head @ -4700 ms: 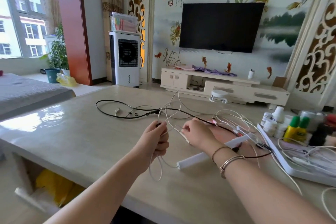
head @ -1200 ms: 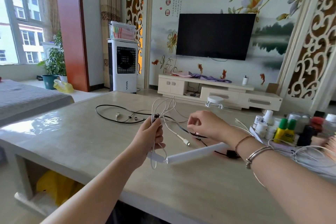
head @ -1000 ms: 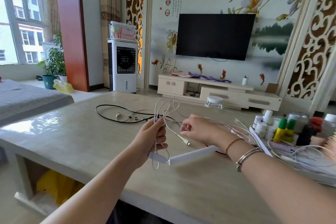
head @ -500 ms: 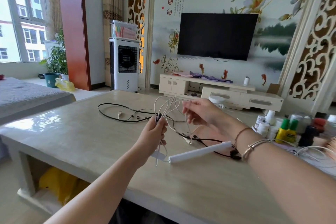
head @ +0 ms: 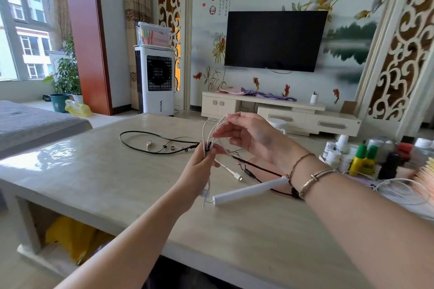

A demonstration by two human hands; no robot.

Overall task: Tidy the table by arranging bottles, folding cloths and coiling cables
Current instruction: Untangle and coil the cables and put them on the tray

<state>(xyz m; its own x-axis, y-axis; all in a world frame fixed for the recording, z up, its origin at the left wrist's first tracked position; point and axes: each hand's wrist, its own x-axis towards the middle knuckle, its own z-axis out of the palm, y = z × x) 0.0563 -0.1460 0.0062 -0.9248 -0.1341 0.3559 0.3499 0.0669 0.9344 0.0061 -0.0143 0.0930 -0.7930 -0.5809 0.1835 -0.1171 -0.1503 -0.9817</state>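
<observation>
Nearest, two bare forearms reach in from the bottom edge, the right one wearing two bangles and a thin cord at the wrist. One white bar (head: 250,190) lies flat on the table (head: 98,185) just below the hands, its far end hidden behind the right wrist. The left hand (head: 201,166) has its fingers curled around a bunch of loops of the white cable (head: 207,131), held above the table; the loops rise from the fist, a loose tail hangs below it, and one plug end (head: 236,174) trails toward the tabletop. How many loops there are cannot be counted. The right hand (head: 247,135) is above and just beside the loops, its fingers fairly straight and slack, fingertips meeting the top of the loops; whether it pinches a strand cannot be told.

Behind the hands one black cable (head: 150,145) sprawls uncoiled on the table, part of it running under the right wrist. At the right edge stands a cluster of bottles (head: 362,161): two yellow ones with green caps, several small white ones, and darker ones too blurred and cut off to count. More white wire (head: 394,185) lies near them, partly out of frame.

Farther back are one white fan unit (head: 155,82), one low cabinet (head: 281,112) and one dark television (head: 273,40).
</observation>
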